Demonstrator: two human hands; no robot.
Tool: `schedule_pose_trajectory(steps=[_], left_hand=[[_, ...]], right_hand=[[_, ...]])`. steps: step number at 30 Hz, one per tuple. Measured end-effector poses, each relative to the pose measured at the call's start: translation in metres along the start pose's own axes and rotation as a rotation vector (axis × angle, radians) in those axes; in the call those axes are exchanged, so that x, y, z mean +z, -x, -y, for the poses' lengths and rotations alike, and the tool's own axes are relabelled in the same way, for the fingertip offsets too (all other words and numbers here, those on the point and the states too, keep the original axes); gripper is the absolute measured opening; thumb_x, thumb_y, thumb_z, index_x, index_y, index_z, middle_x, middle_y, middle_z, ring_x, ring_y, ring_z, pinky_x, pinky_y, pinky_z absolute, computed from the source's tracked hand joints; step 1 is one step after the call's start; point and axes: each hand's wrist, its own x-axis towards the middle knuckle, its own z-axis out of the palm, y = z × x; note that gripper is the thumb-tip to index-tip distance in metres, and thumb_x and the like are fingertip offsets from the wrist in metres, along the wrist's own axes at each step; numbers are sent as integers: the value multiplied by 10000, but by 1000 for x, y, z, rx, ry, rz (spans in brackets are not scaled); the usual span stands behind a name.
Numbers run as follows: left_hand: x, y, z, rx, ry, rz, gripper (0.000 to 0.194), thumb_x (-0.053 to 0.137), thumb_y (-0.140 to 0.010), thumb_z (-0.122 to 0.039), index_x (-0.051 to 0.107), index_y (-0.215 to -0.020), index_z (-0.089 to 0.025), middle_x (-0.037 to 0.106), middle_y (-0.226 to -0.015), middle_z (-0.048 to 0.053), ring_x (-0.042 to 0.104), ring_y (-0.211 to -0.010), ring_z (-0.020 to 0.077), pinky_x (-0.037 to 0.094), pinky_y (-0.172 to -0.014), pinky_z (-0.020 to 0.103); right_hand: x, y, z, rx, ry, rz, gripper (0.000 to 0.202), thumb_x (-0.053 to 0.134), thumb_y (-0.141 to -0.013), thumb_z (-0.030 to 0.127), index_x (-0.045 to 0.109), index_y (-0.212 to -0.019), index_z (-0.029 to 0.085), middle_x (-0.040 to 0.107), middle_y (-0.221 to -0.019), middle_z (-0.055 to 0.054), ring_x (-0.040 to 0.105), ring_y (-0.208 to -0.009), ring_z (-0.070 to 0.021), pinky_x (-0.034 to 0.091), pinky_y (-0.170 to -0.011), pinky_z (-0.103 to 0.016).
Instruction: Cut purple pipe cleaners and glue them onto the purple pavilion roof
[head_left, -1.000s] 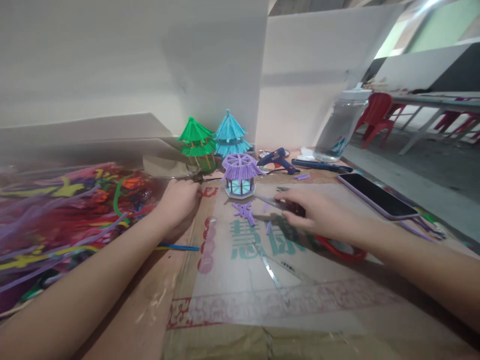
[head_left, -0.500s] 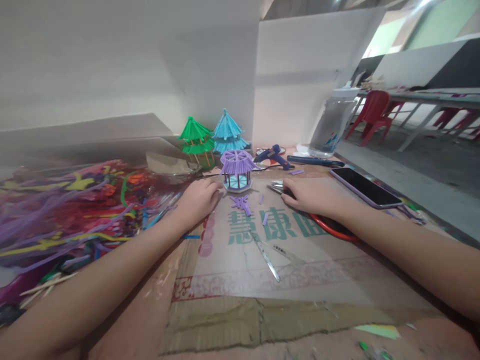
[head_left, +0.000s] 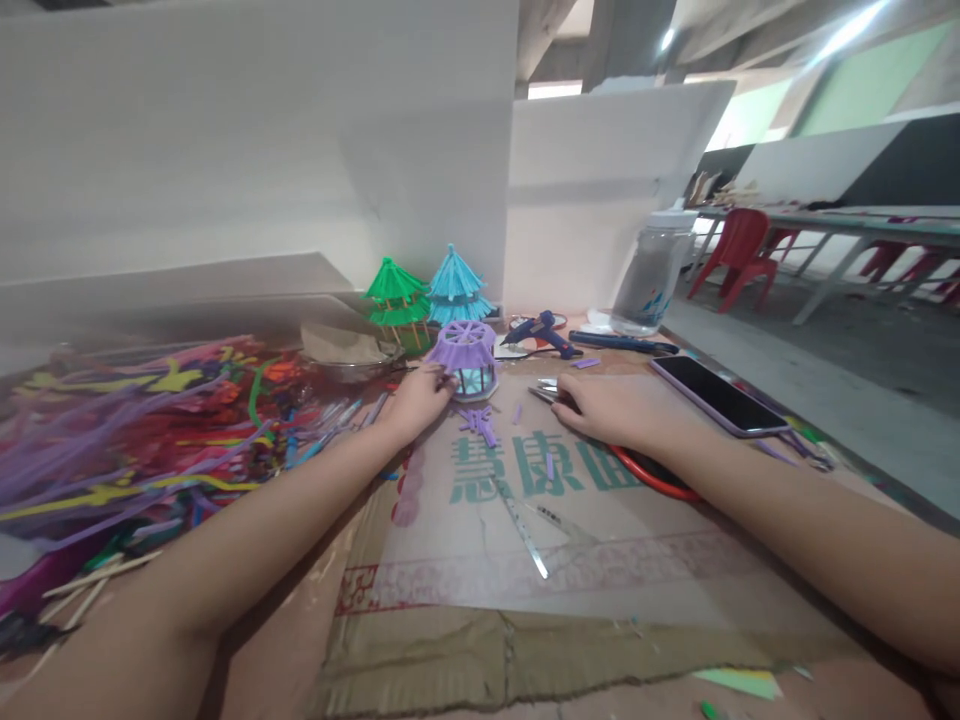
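Observation:
My left hand (head_left: 421, 402) is closed at the left side of a small purple model pavilion (head_left: 463, 343), whose roof edge hides some fingertips. The pavilion has a spoked, open-topped roof, dark posts and a pale blue floor. Short purple pieces (head_left: 480, 424) lie just in front of it. To the right, my right hand (head_left: 592, 408) rests on the board, curled over scissors; their metal tips (head_left: 544, 389) stick out to the left and a red handle (head_left: 660, 483) shows under my wrist. Behind the pavilion stand a green model tower (head_left: 397, 295) and a blue one (head_left: 454, 285).
A blue glue gun (head_left: 546, 334), a dark blue long tool (head_left: 622, 342), a water bottle (head_left: 651, 275) and a phone (head_left: 716, 396) lie at the back right. Colourful pipe cleaners (head_left: 150, 430) heap up at left. Tweezers (head_left: 527, 538) lie on the cardboard (head_left: 465, 580).
My left hand has moved right and taken hold of the pavilion, which has shifted slightly left. My right hand stays over the scissors. The camera view has tilted up a little.

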Motion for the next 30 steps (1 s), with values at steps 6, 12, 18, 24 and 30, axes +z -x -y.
schedule_pose_trajectory(steps=[6,12,18,24,30], left_hand=[[3,-10,43,10,84,-29,272,525,-864,-217,706,-1037,-112,745,-1013,116,694,-935,264,542,-904,392],[11,-9,49,62,126,-78,318,531,-835,-169,715,-1094,-150,745,-1116,81,694,-1016,248,536,-978,377],[12,-6,48,58,110,-94,296,527,-829,-175,725,-1045,-135,751,-1086,107,682,-1072,272,517,-1015,390],[11,-4,48,28,82,-101,338,515,-841,-194,697,-1119,-135,737,-1113,119,674,-1089,281,514,-1016,404],[11,-4,49,32,89,-82,303,538,-809,-194,709,-1054,-150,733,-1112,106,662,-1098,284,495,-1037,412]], right_hand=[[-5,0,4,22,19,12,282,431,-964,402,609,-1008,187,717,-932,-106,643,-775,-230,277,-571,-292],[-1,-3,4,31,8,-24,259,441,-965,377,624,-982,195,720,-919,-92,645,-782,-221,285,-577,-287],[-1,-3,5,38,30,-25,250,442,-966,386,615,-968,206,721,-893,-78,649,-759,-215,266,-562,-286],[4,-5,1,21,17,-42,243,452,-961,382,616,-962,202,718,-879,-77,645,-735,-203,271,-560,-283],[6,-6,0,0,-25,-72,223,468,-947,353,623,-952,193,712,-853,-77,643,-729,-204,293,-564,-287]])
